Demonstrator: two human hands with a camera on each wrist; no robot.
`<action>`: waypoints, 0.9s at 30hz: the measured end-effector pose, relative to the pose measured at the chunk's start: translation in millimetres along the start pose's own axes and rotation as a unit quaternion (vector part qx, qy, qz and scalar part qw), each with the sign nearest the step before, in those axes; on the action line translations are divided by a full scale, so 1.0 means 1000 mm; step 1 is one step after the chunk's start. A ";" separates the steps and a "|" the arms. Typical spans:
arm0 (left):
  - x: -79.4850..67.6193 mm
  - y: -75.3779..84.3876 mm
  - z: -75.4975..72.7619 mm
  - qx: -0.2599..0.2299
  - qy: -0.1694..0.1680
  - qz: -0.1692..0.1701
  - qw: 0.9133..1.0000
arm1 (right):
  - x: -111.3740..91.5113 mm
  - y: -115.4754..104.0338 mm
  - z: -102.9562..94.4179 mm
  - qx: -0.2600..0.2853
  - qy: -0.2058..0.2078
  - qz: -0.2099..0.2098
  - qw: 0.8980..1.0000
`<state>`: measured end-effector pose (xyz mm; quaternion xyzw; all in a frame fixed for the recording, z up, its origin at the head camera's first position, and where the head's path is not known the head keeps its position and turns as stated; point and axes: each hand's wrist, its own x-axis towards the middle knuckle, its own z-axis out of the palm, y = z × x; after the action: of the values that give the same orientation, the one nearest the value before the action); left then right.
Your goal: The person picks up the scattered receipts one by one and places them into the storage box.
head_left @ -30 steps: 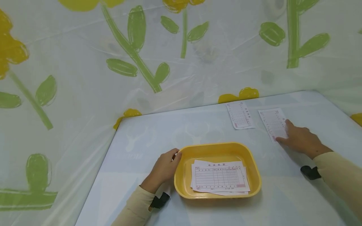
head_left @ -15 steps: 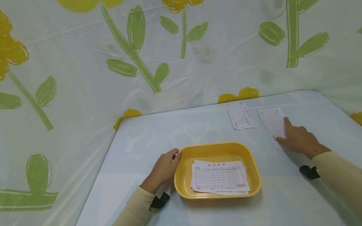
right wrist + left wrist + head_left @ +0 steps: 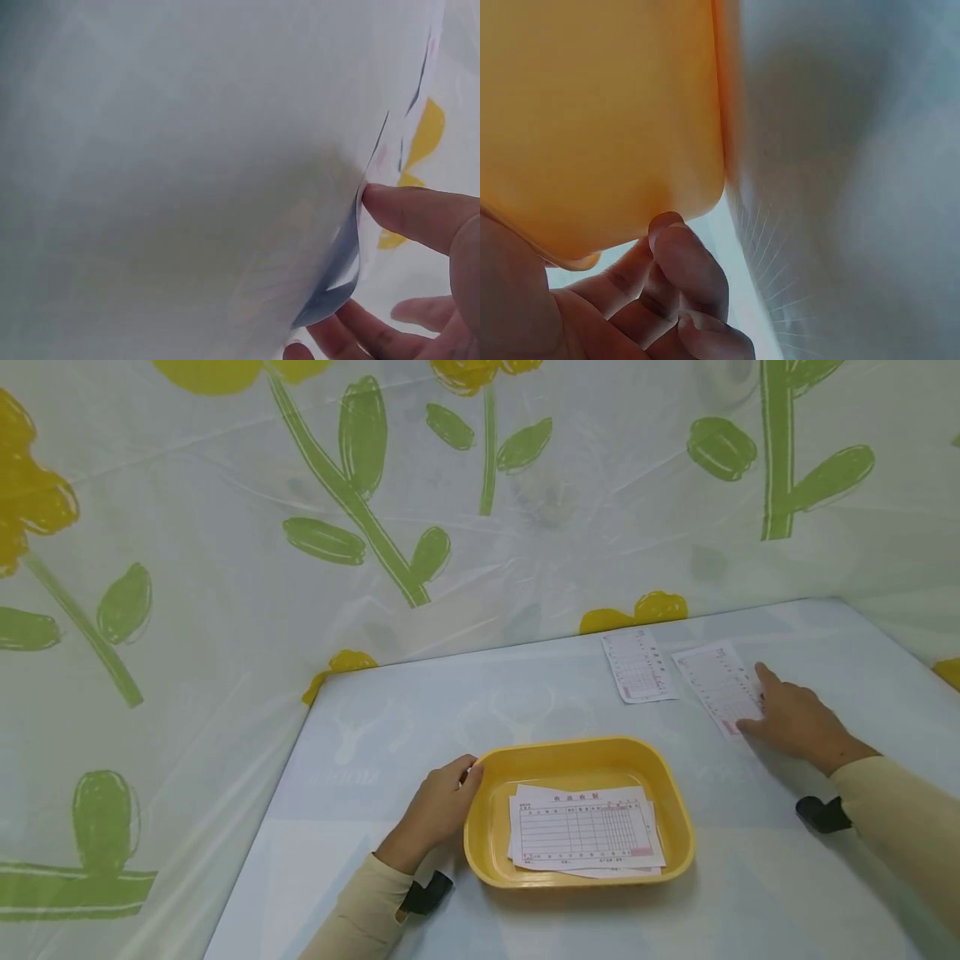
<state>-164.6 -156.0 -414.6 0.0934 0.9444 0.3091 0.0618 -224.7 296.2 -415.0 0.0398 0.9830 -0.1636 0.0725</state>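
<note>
R hand (image 3: 798,718) pinches a slip (image 3: 714,683) on the table's (image 3: 390,718) far right, paper's edge bowed up btwn thumb & fingers. L hand (image 3: 437,806) grips tray (image 3: 566,763) at its far left corner, fingers curled outside. 2nd slip (image 3: 636,667) lies just left of 1st. Forms (image 3: 583,837) stacked in tray. Flowered sheet (image 3: 225,543) behind.

The room type is unclear: a pale table (image 3: 420,702) before a hanging sheet (image 3: 225,527) printed with flowers (image 3: 37,485).
</note>
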 end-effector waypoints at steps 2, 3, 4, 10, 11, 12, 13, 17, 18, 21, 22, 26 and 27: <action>0.000 0.000 0.000 -0.003 -0.001 0.003 1.000 | 0.000 0.000 -0.001 0.006 0.004 -0.003 1.000; 0.000 0.000 0.000 -0.003 -0.003 0.004 1.000 | 0.000 0.000 -0.001 0.008 0.005 -0.004 1.000; 0.000 0.000 0.000 -0.004 -0.004 0.004 1.000 | 0.000 0.000 -0.001 0.009 0.005 -0.006 1.000; 0.000 -0.001 0.000 -0.011 -0.005 0.005 1.000 | 0.005 -0.001 0.001 0.006 0.004 -0.002 1.000; 0.000 -0.001 0.001 -0.011 -0.004 0.006 1.000 | 0.006 -0.001 0.001 0.006 0.003 0.001 1.000; 0.000 -0.001 0.001 -0.012 -0.003 0.006 1.000 | 0.006 0.000 0.001 0.009 0.000 0.002 1.000; 0.000 -0.001 0.001 -0.012 -0.002 0.007 1.000 | 0.007 0.000 0.000 0.013 -0.003 0.005 1.000; 0.000 -0.001 0.001 -0.015 -0.002 0.005 1.000 | 0.008 0.003 -0.002 0.047 -0.012 0.019 0.999; 0.000 -0.001 0.001 -0.016 -0.005 0.007 1.000 | 0.008 0.004 -0.003 0.056 -0.013 0.024 0.998; 0.000 -0.002 0.001 -0.021 -0.007 0.006 1.000 | 0.007 0.007 -0.005 0.078 -0.009 0.034 0.996; 0.000 -0.002 0.001 -0.021 -0.009 0.006 1.000 | 0.007 0.008 -0.005 0.082 -0.004 0.032 0.996; 0.001 -0.003 0.002 -0.026 -0.008 0.009 1.000 | 0.003 0.010 -0.008 0.083 0.018 0.018 0.996; 0.001 -0.003 0.002 -0.027 -0.007 0.009 1.000 | 0.001 0.011 -0.008 0.083 0.024 0.014 0.996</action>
<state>-166.1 -157.3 -418.1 0.1025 0.9342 0.3347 0.0685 -226.2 309.1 -410.8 0.0629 0.9670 -0.2425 0.0474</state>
